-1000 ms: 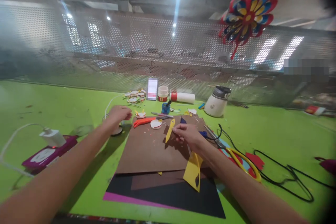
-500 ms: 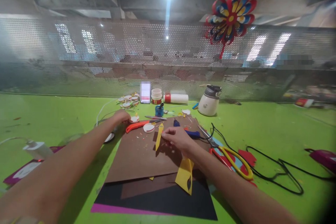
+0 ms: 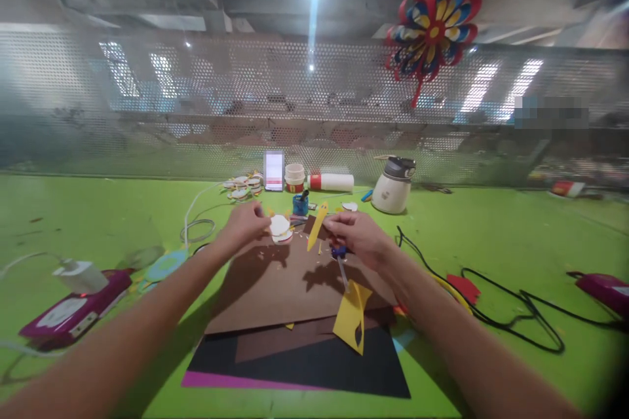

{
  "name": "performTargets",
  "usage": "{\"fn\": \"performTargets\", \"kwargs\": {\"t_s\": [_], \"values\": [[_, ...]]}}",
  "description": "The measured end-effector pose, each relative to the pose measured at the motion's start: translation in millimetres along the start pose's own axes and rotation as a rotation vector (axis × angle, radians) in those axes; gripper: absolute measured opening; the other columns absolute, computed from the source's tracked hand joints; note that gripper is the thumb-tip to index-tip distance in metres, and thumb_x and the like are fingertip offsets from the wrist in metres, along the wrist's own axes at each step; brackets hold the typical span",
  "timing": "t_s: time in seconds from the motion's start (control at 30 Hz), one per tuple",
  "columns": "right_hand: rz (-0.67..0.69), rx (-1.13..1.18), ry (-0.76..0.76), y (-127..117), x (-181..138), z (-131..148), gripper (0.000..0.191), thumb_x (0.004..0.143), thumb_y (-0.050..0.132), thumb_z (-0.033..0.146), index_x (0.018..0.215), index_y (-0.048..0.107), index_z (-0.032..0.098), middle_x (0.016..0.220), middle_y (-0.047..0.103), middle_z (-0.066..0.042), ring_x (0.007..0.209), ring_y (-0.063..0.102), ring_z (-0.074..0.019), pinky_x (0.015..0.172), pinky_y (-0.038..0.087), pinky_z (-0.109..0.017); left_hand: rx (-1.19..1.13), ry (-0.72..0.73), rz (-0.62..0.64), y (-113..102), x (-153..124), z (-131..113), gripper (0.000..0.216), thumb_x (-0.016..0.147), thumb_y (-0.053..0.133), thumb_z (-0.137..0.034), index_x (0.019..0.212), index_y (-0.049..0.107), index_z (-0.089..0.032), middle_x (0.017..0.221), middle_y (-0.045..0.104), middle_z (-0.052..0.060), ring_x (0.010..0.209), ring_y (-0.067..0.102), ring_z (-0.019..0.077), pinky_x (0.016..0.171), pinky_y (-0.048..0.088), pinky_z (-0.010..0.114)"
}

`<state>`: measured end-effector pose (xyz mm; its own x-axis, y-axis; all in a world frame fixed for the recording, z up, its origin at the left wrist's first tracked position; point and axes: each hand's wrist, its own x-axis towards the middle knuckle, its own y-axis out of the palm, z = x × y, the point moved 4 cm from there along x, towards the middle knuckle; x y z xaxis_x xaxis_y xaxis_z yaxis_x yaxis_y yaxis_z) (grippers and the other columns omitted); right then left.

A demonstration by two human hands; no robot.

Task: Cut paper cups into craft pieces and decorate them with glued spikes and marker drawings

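In the head view, take the brown sheet [image 3: 280, 288] as your dial's centre. The green tabletop [image 3: 496, 222] stretches away on both sides, and a perforated screen [image 3: 304, 95] bounds it at twelve. A black sheet [image 3: 314, 370] juts out at six.

A phone [image 3: 274, 171] and a white roll [image 3: 334, 182] stand and lie around twelve, with a white-bodied bottle [image 3: 390, 195] at one. A black cable [image 3: 533, 304] loops across your three o'clock side; a purple power strip [image 3: 73, 311] sits at nine. A yellow cut-out sheet [image 3: 350, 321] lies at five, and a blue object is partly hidden beneath your right hand.

Your left hand [image 3: 248, 222] comes in at eleven, fingers pinched on the edge of a white disc [image 3: 280, 226]. Your right hand [image 3: 361, 236] comes in at one, thumb and fingers pinching a yellow strip [image 3: 317, 228], tilted toward one.
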<state>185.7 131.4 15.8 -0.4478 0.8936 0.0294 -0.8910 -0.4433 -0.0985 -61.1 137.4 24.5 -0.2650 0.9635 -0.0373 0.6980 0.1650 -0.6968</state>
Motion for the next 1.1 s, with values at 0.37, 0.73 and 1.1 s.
{"fn": "performTargets", "kwargs": {"t_s": [0.37, 0.73, 1.1], "values": [[0.073, -0.143, 0.004, 17.8, -2.4, -6.6, 0.027, 0.095, 0.066, 0.031, 0.074, 0.061, 0.014, 0.058, 0.052, 0.009, 0.045, 0.045, -0.0063, 0.048, 0.040, -0.020, -0.636, 0.149, 0.232, 55.4, -56.4, -0.6, 0.025, 0.067, 0.080, -0.032, 0.071, 0.059, -0.018, 0.065, 0.062, -0.003, 0.057, 0.061, 0.0138, 0.055, 0.049, 0.025], [-0.036, -0.334, -0.079, 18.9, -3.6, -8.2, 0.028, 0.082, 0.072, 0.037, 0.064, 0.074, 0.017, 0.051, 0.058, 0.003, 0.050, 0.048, -0.0104, 0.050, 0.033, -0.025, -0.913, 0.050, 0.300, 57.1, -72.1, -4.7, 0.027, 0.065, 0.082, -0.030, 0.074, 0.060, -0.017, 0.077, 0.068, 0.001, 0.069, 0.067, 0.0171, 0.062, 0.057, 0.030], [-0.211, -0.486, -0.309, 27.3, -7.7, 1.7, 0.015, 0.079, 0.069, 0.017, 0.067, 0.077, 0.017, 0.063, 0.070, -0.002, 0.057, 0.056, -0.0125, 0.056, 0.041, -0.023, -1.026, 0.024, 0.269, 58.7, -74.6, -3.3, 0.025, 0.063, 0.080, -0.023, 0.078, 0.060, -0.017, 0.076, 0.067, -0.001, 0.062, 0.063, 0.0128, 0.063, 0.058, 0.029]]}}
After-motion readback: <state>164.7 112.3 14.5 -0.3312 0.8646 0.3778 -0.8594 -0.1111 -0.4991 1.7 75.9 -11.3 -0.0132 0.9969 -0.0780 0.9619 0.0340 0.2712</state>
